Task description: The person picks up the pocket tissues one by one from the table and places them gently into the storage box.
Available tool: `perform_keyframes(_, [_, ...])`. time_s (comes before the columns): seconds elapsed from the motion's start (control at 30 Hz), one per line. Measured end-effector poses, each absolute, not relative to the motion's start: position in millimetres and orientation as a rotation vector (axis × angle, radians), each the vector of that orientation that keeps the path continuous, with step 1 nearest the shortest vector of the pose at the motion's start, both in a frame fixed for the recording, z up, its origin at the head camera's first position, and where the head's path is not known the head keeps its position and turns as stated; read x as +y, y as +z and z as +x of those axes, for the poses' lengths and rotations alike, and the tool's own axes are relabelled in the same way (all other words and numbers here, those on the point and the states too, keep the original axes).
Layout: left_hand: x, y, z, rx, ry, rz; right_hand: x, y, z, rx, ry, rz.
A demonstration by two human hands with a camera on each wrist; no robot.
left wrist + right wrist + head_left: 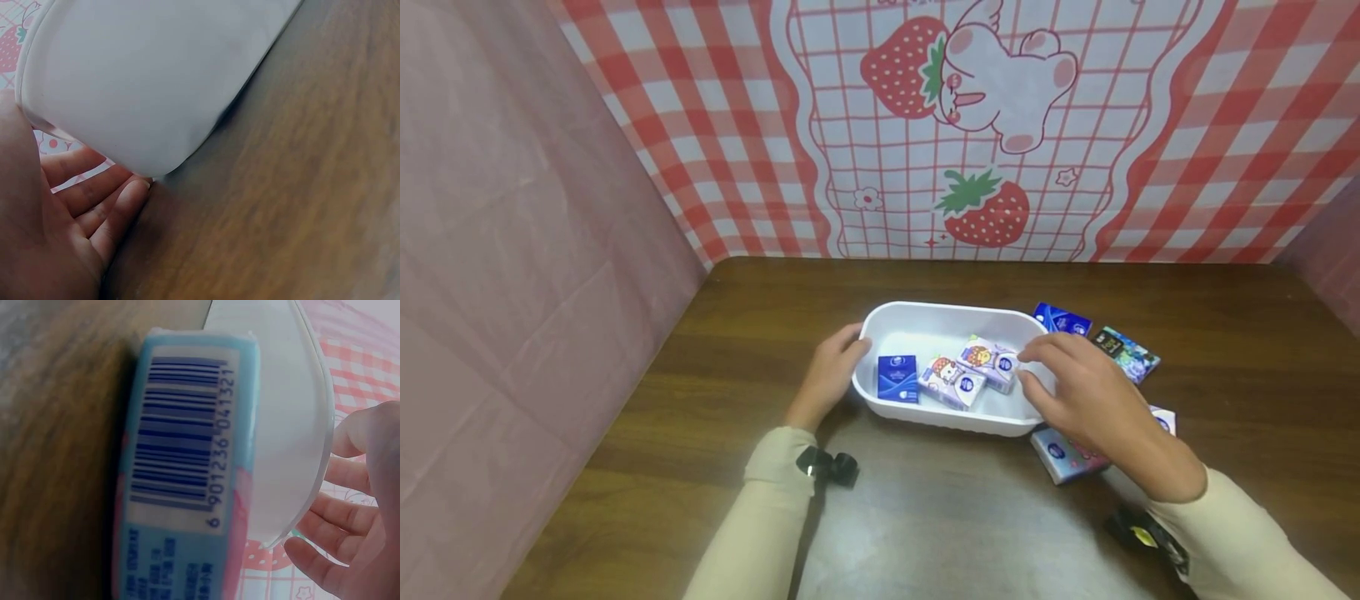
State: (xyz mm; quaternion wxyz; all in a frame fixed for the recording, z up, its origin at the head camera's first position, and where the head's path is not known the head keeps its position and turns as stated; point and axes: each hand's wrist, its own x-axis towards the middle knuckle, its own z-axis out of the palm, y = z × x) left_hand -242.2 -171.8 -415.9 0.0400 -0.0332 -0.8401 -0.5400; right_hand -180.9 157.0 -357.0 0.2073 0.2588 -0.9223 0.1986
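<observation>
A white oblong plastic tub (955, 419) stands on the table. Inside it lie a blue tissue pack (897, 379) on the left and two white-and-purple cartoon packs, one (951, 383) near the middle and another (992, 362) further right. My left hand (829, 368) grips the tub's left end, thumb over the rim and fingers against the outer wall. At the opposite end, my right hand (1086, 392) hovers over the rim with loosely bent fingers and nothing between them. The right wrist view has its fingertips (297, 547) beside the tub's edge.
Right of the tub lie a blue pack (1063, 319), a dark floral pack (1126, 354) and a light-blue-and-pink pack (1060, 454), its barcode side large in the right wrist view. Another pack (1165, 419) is mostly hidden by my right hand. A red-checked cloth (730, 125) hangs behind the table.
</observation>
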Motion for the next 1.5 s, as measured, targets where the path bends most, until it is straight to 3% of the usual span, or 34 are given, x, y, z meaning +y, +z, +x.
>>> perform_keyframes(1.5, [-172, -418, -243, -2.543, -1.681, -0.111, 193, -364, -169, -2.662, 0.487, 0.635])
